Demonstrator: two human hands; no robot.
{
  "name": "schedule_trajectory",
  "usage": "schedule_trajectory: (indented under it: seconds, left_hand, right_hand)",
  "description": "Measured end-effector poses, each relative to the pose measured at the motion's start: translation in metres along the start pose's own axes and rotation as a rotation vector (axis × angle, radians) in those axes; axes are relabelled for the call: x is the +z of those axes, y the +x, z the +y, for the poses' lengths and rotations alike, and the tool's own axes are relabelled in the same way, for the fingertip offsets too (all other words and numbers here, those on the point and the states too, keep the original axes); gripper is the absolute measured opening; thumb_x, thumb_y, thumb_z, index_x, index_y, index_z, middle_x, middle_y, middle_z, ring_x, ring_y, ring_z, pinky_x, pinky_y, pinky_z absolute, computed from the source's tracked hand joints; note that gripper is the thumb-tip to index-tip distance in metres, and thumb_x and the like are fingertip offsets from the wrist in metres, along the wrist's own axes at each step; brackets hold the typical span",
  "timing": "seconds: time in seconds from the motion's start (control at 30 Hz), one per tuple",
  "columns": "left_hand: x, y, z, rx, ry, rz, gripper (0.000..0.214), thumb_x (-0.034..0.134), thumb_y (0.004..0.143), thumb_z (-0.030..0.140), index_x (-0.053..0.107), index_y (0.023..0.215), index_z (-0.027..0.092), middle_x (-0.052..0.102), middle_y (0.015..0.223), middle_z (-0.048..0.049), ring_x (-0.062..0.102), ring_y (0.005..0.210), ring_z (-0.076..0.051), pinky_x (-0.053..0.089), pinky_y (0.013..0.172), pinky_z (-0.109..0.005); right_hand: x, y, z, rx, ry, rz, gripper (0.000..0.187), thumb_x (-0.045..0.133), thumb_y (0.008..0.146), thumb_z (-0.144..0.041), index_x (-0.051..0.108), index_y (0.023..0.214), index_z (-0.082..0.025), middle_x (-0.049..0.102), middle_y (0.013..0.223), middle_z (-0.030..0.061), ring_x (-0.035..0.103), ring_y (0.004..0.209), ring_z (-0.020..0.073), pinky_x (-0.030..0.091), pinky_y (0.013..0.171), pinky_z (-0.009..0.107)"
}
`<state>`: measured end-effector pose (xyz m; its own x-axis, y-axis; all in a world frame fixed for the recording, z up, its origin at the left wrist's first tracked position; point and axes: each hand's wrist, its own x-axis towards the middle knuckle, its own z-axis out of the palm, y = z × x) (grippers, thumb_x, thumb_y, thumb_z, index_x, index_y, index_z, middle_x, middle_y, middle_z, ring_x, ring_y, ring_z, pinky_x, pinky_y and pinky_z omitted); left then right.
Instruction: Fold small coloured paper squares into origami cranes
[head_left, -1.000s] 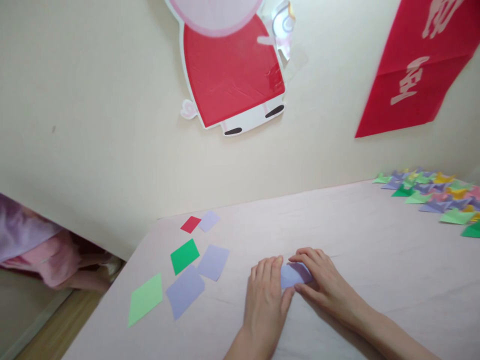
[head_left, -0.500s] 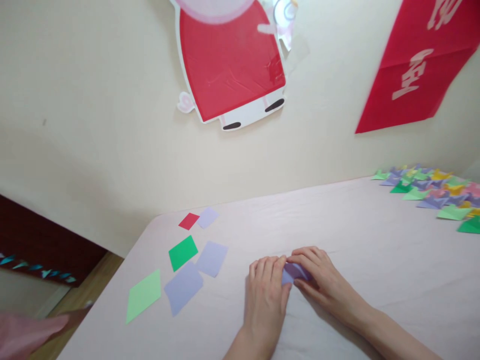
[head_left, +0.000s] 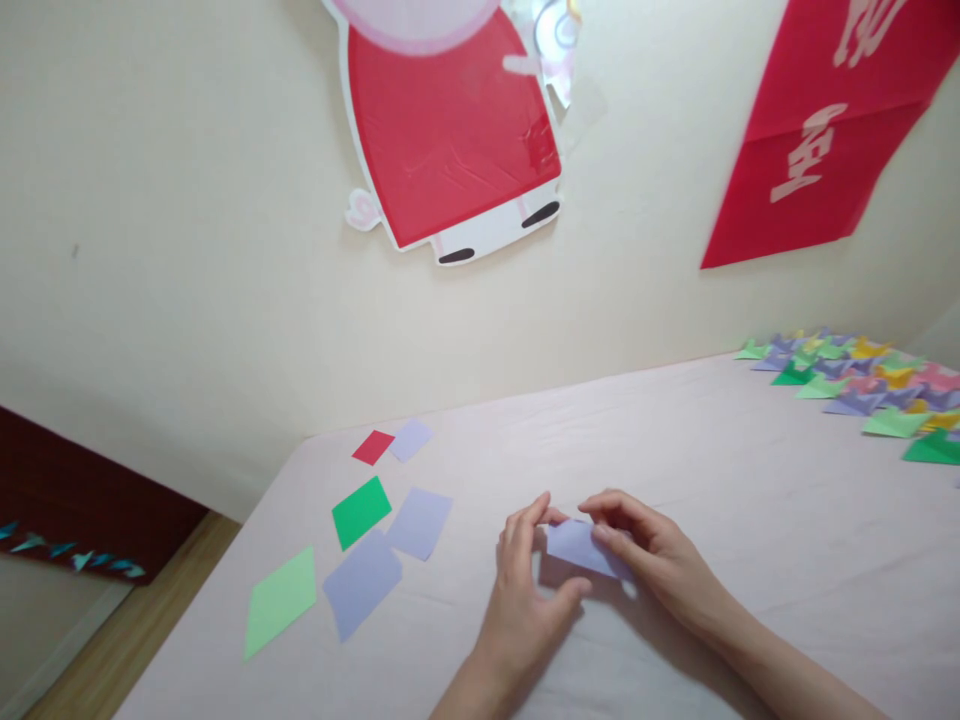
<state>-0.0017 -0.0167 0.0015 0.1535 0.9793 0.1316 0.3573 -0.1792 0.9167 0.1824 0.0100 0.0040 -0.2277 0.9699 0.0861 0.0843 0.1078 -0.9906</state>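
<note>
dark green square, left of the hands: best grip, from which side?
The green square lies flat on the table, so nothing to pinch from above. Its near-right corner sits close to a lilac sheet; its left edge looks free. Probably come from the left, slide a fingertip under that edge, then grip.

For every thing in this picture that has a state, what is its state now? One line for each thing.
Lilac paper: partly folded, lifted off the table, held by both hands.
Left hand: pinching the paper's left end.
Right hand: gripping the paper's right part.
Loose sheets: flat, unfolded, lying on the table left of the hands.
Folded pieces: finished folds, heaped at the far right.
Table: covered with a pale cloth.
</note>
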Motion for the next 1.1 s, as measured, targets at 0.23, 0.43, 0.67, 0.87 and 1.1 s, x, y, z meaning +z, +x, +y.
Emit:
schedule_trajectory:
  seconds: [0.23, 0.43, 0.67, 0.87, 1.1]
  left_hand:
    - [-0.007, 0.012, -0.005, -0.194, -0.636, 0.046, 0.053, 0.072, 0.081, 0.033, 0.048, 0.125, 0.018, 0.066, 0.105, -0.0081, 0.063, 0.096, -0.02, 0.047, 0.085, -0.029]
    - [-0.014, 0.016, -0.004, -0.223, -0.666, 0.121, 0.052, 0.072, 0.082, 0.035, 0.046, 0.124, 0.019, 0.066, 0.11, -0.0102, 0.065, 0.098, -0.021, 0.05, 0.083, -0.029]
    - [-0.004, 0.017, -0.005, -0.147, -0.657, 0.087, 0.076, 0.075, 0.076, 0.028, 0.033, 0.139, 0.021, 0.06, 0.125, -0.0135, 0.06, 0.114, -0.026, 0.048, 0.096, -0.038]
    - [0.0, 0.011, -0.014, -0.124, -0.371, 0.199, 0.035, 0.066, 0.082, 0.023, 0.057, 0.116, 0.021, 0.062, 0.117, -0.0058, 0.058, 0.11, -0.021, 0.045, 0.096, -0.032]
    - [-0.001, 0.008, -0.004, -0.135, -0.246, 0.214, 0.009, 0.065, 0.081, 0.021, 0.063, 0.09, 0.02, 0.062, 0.086, 0.0006, 0.059, 0.081, -0.016, 0.045, 0.073, -0.024]
  right_hand:
    - [0.008, 0.009, -0.002, 0.036, 0.273, 0.073, 0.029, 0.069, 0.081, -0.05, 0.068, 0.091, -0.023, 0.064, 0.087, 0.0019, 0.059, 0.078, 0.0169, 0.047, 0.068, 0.027]
    - [0.013, 0.018, -0.004, -0.026, 0.102, -0.113, 0.028, 0.066, 0.083, -0.044, 0.071, 0.099, -0.021, 0.065, 0.091, 0.0047, 0.061, 0.085, 0.0206, 0.05, 0.076, 0.032]
    - [0.013, 0.019, 0.007, -0.108, -0.147, 0.005, 0.018, 0.061, 0.084, -0.031, 0.073, 0.095, -0.023, 0.062, 0.084, 0.0025, 0.057, 0.079, 0.0182, 0.047, 0.073, 0.029]
    - [0.017, 0.017, 0.005, -0.121, -0.165, 0.002, 0.015, 0.063, 0.082, -0.029, 0.072, 0.093, -0.023, 0.061, 0.086, 0.0029, 0.057, 0.082, 0.0198, 0.046, 0.074, 0.03]
    - [0.017, 0.017, 0.004, -0.169, -0.181, 0.047, 0.013, 0.062, 0.085, -0.032, 0.074, 0.083, -0.026, 0.057, 0.082, 0.0029, 0.056, 0.087, 0.0222, 0.045, 0.079, 0.034]
